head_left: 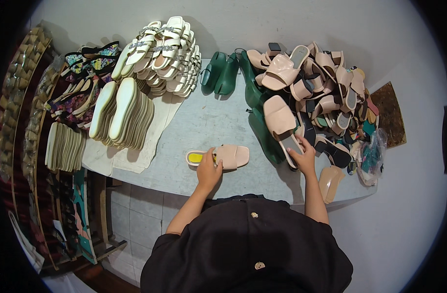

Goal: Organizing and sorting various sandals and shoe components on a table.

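Note:
A pale pink slide sandal (pixel 235 156) lies on the table with its toe to the right and a yellow patch on its heel end. My left hand (pixel 208 171) grips it around the middle, thumb and fingers on either side of the footbed. My right hand (pixel 304 157) is closed on the heel part of another pale pink slide sandal (pixel 279 116), toe pointing away from me. That sandal is held beside a green shoe last (pixel 263 136) and in front of a heap of similar pink sandals (pixel 326 73).
Two green shoe lasts (pixel 227 75) stand at the back. Stacked white sandals (pixel 172 53) and cream soles (pixel 128 115) fill the left side, beside patterned straps (pixel 79 93). A beige insole (pixel 331 181) and a clear plastic bag (pixel 372 156) lie at the right edge. Racks (pixel 18 97) stand far left.

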A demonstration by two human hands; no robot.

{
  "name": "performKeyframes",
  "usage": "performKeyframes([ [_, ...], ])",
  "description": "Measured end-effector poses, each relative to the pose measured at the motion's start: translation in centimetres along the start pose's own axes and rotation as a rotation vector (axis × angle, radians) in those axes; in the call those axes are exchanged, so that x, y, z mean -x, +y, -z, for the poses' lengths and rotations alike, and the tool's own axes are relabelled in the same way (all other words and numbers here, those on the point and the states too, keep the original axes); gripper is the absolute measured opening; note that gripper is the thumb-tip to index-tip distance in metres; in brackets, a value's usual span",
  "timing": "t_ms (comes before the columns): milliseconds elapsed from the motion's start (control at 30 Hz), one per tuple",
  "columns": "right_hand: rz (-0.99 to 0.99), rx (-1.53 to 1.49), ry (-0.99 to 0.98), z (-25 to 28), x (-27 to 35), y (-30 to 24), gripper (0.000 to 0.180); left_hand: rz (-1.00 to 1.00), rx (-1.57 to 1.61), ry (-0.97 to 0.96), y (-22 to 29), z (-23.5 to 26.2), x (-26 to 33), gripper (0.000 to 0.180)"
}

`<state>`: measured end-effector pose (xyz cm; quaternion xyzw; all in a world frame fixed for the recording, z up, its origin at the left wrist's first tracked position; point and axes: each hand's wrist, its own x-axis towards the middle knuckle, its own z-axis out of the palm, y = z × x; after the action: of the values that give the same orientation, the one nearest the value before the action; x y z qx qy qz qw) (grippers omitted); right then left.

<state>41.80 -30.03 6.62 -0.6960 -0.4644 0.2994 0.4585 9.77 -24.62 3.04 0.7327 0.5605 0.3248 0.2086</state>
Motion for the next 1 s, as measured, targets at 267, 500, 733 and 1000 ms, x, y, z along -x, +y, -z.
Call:
performKeyframes([
  [267, 0.114, -0.232, -0.471, -4.6, -0.7, -5.4, 0.038, 0.372, 0.951, -0.201, 1.3, 4.1, -4.9, 0.058],
  [500, 0.095, -0.541, -0.460, -14.5, 2.4, -8.3, 0.043, 0.509, 1.174, -0.173, 4.7, 6.1, -4.5, 0.058],
  [733, 0.391, -0.174, -0.533, -16.1, 3.7, -7.1, 0.058, 0.390, 1.091, -0.043, 3.1, 5.6, -3.9, 0.059],
  [1000, 0.159, -0.214, -0.362, -12.1, 1.3, -4.8, 0.059, 0.206, 0.826, -0.144, -0.9, 7.4, -7.4, 0.035],
])
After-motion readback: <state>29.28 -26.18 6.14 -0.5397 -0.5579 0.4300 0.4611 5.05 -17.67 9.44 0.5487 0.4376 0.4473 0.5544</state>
